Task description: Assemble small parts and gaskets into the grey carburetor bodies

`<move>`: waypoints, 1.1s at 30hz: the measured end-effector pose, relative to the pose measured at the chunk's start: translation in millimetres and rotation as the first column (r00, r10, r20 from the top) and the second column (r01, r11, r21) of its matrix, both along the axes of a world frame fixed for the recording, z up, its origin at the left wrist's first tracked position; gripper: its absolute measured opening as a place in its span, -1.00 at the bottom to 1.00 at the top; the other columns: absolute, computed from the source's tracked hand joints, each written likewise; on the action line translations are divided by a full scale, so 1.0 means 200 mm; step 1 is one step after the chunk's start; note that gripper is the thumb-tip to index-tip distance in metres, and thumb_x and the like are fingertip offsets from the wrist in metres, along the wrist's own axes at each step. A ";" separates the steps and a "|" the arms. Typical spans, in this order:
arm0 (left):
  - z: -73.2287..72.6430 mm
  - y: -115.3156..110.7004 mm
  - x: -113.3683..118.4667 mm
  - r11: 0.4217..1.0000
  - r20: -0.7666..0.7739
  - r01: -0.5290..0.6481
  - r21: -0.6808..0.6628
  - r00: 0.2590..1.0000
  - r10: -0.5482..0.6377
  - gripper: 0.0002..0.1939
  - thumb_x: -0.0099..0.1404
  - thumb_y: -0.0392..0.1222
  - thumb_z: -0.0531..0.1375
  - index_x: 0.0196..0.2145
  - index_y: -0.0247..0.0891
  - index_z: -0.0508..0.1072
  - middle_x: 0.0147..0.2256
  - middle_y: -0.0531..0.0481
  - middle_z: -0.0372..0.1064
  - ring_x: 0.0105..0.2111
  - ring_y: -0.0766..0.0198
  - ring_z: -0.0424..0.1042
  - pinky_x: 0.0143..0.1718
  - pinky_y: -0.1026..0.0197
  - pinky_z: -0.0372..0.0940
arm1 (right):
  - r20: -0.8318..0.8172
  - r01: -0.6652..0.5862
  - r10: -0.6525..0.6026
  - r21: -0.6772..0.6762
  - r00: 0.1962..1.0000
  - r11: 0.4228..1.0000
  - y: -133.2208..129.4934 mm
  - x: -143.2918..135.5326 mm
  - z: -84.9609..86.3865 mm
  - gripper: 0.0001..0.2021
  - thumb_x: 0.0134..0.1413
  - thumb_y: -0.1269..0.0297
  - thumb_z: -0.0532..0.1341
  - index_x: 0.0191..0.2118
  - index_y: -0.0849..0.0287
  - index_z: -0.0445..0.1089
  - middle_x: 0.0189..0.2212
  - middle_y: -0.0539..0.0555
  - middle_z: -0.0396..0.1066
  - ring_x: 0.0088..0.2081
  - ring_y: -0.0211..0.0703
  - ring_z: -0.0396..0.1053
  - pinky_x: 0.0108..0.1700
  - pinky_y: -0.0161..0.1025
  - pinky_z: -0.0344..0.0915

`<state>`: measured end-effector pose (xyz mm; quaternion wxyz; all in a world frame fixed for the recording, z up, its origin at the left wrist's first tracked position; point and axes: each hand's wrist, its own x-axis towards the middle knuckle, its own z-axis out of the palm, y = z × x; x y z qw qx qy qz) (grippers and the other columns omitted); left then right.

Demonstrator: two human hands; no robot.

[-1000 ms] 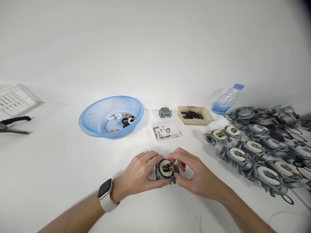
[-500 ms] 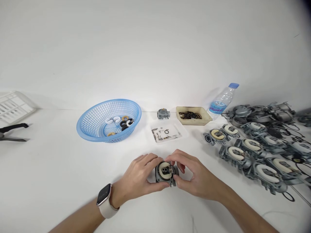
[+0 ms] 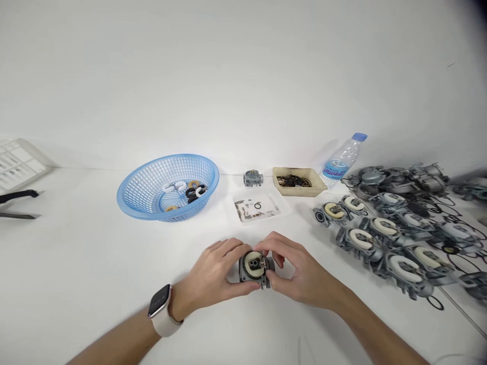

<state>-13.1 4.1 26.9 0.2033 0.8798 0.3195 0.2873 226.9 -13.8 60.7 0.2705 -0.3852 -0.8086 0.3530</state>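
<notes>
A grey metal carburetor body (image 3: 245, 276) lies on the white table with its open side up. Inside it sits a cream C-shaped float (image 3: 249, 263). My left hand (image 3: 216, 271), a watch on its wrist, grips the body's left side, fingers over the far edge and thumb along the near edge. From the right, my right hand (image 3: 297, 274) holds the body by its right end, index finger at the far rim and thumb near the float's hinge. Whether a small pin is between those fingertips cannot be made out.
Floats lie in a blue basket (image 3: 131, 190). A white tray (image 3: 281, 203) holds small parts; a carburetor (image 3: 253, 178) stands behind it. Black rings fill a cream box (image 3: 300, 191) beside a water bottle (image 3: 342, 159). Several carburetors (image 3: 361, 239) crowd the right. Pliers (image 3: 19, 196) lie left.
The camera view has shifted slightly, so the whole scene sits a little further left. Both hands keep their hold on the carburetor body, with hardly any finger movement.
</notes>
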 end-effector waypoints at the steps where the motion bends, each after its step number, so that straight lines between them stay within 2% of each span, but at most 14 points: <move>1: 0.00 0.00 0.00 1.000 -0.004 -0.001 -0.002 1.000 0.001 -0.50 0.30 0.08 0.33 0.09 -0.16 0.36 -0.06 -0.07 0.46 -0.16 0.10 0.49 -0.14 0.05 0.40 | 0.001 -0.002 0.002 0.000 1.000 1.000 0.00 0.00 0.00 -0.48 0.08 0.57 0.20 0.11 -0.09 0.32 -0.16 -0.04 0.33 -0.31 -0.25 0.20 -0.20 -0.26 0.27; 21: -0.01 0.00 0.00 0.999 0.006 0.007 0.035 1.000 -0.007 -0.49 0.31 0.04 0.34 0.12 -0.17 0.34 -0.06 -0.09 0.46 -0.16 0.10 0.49 -0.14 0.06 0.41 | -0.006 0.018 -0.018 -0.004 1.000 1.000 0.00 -0.01 0.00 -0.53 0.08 0.53 0.25 0.10 -0.03 0.36 -0.14 -0.02 0.34 -0.34 -0.27 0.18 -0.24 -0.28 0.28; 29: 0.00 0.00 -0.01 1.000 -0.006 0.006 0.009 1.000 -0.006 -0.48 0.29 0.07 0.34 0.11 -0.17 0.36 -0.09 -0.07 0.46 -0.17 0.11 0.50 -0.15 0.07 0.42 | 0.010 0.020 -0.021 0.034 1.000 0.999 0.00 0.00 0.00 -0.47 0.09 0.55 0.24 0.13 -0.11 0.35 -0.15 -0.06 0.36 -0.35 -0.28 0.18 -0.23 -0.29 0.28; 33: 0.00 0.00 -0.01 1.000 0.001 0.011 0.013 1.000 -0.011 -0.48 0.30 0.07 0.34 0.11 -0.17 0.35 -0.07 -0.08 0.47 -0.17 0.11 0.50 -0.14 0.06 0.41 | 0.014 0.024 -0.024 0.022 1.000 0.999 0.00 0.00 0.00 -0.46 0.11 0.54 0.23 0.15 -0.14 0.35 -0.15 -0.07 0.38 -0.39 -0.30 0.17 -0.31 -0.32 0.27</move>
